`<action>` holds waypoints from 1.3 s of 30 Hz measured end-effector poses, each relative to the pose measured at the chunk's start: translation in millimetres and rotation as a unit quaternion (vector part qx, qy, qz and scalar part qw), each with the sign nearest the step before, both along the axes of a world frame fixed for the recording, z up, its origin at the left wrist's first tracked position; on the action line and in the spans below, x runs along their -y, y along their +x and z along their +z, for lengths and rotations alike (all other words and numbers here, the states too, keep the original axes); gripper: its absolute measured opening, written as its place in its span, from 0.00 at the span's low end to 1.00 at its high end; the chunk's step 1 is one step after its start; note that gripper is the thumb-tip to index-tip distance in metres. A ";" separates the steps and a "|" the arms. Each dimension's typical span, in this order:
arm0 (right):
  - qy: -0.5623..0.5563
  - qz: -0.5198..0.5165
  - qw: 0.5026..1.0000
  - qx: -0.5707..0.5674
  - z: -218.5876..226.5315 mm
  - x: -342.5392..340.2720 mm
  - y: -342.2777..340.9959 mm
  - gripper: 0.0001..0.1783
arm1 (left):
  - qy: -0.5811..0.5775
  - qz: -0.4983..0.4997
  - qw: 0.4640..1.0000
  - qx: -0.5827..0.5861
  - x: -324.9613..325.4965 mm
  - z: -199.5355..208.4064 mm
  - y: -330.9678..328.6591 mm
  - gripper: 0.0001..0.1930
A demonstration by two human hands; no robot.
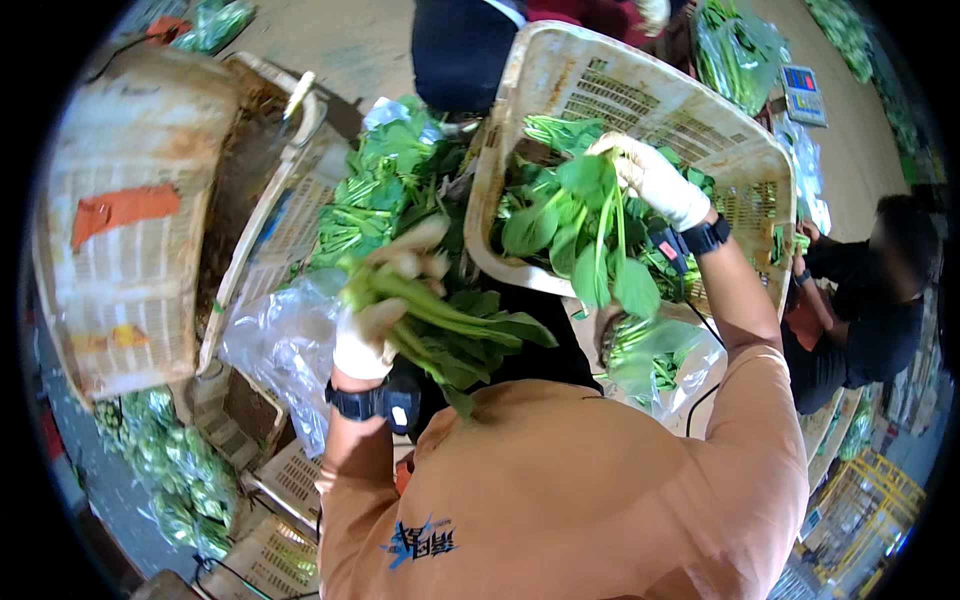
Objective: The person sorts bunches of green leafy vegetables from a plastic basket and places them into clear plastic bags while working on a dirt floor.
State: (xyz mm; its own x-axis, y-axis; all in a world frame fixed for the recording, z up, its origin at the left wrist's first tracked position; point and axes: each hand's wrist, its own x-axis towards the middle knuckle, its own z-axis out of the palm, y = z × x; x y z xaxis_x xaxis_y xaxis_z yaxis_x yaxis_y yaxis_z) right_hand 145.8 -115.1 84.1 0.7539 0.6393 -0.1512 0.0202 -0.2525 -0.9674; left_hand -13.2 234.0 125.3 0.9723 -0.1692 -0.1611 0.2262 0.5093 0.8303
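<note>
My left hand [366,340], in a pale glove and a little blurred, is wrapped round a bunch of leafy greens [480,335]. Its stems point left and its leaves lie toward my lap. My gloved right hand [655,182] pinches the stems of a few leafy greens [590,215], whose broad leaves hang down. They hang over a large, dirty cream plastic basket [645,90], tilted in front of me, with more greens inside. Left of the basket lies a heap of greens [365,205]. Beside my left hand is a clear plastic bag [285,335].
Large, soiled plastic crates [130,220] stand at the left, with bagged greens [175,470] below them. A clear bag of greens [655,365] sits under my right arm. A scale [803,95] is at the upper right. Another person [860,300] crouches at the right.
</note>
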 end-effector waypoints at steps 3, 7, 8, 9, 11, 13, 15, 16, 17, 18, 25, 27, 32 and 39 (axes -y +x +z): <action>0.055 0.118 0.986 0.107 39.5 -60.1 -29.0 0.16 | 0.014 -0.107 0.994 0.025 4.7 23.7 7.5 0.24; 0.072 0.202 0.935 0.281 75.0 -130.5 -60.9 0.16 | -0.028 -0.235 0.972 -0.003 -7.1 24.9 -11.4 0.24; 0.081 0.218 0.902 0.363 72.9 -143.9 -65.8 0.16 | -0.016 -0.270 0.963 0.003 -10.2 21.7 -18.2 0.24; 0.060 0.202 0.935 0.285 84.8 -151.1 -79.9 0.17 | -0.028 -0.260 0.965 0.008 -11.9 21.3 -28.2 0.25; 0.060 0.149 0.978 0.136 74.1 -171.3 -101.4 0.21 | -0.043 -0.161 0.986 -0.008 -10.4 24.6 -48.7 0.27; 0.122 0.166 0.978 0.003 72.2 -185.5 -111.5 0.22 | -0.022 -0.103 0.994 -0.019 -18.4 29.1 -62.6 0.30; 0.243 0.223 0.919 -0.216 86.7 -198.6 -119.0 0.23 | -0.002 -0.122 0.992 0.013 -35.2 23.1 -77.2 0.29; 0.254 0.270 0.896 -0.244 63.0 -199.5 -109.0 0.25 | 0.009 -0.132 0.991 0.029 -41.5 21.7 -83.9 0.29; 0.259 0.270 0.902 -0.216 68.0 -206.8 -115.1 0.26 | 0.010 -0.120 0.992 0.037 -45.2 24.8 -90.9 0.26; 0.272 0.279 0.902 -0.184 75.2 -213.4 -118.2 0.26 | 0.012 -0.107 0.993 0.045 -48.7 27.9 -97.5 0.23; -0.067 0.173 0.931 0.316 65.3 -252.7 -45.6 0.20 | 0.038 -0.037 0.991 0.125 -69.6 22.8 -127.6 0.19; -0.386 0.125 0.665 0.627 61.7 -252.7 -49.6 0.17 | -0.005 0.017 0.994 0.107 -64.2 21.3 -128.9 0.19; 0.096 0.189 0.974 0.076 81.8 -260.2 -138.9 0.18 | 0.097 0.079 0.987 0.103 -66.1 13.1 -136.5 0.24; 0.135 -0.023 0.958 0.251 80.6 -249.7 -186.5 0.19 | 0.035 -0.008 0.994 0.105 -49.5 18.7 -123.2 0.21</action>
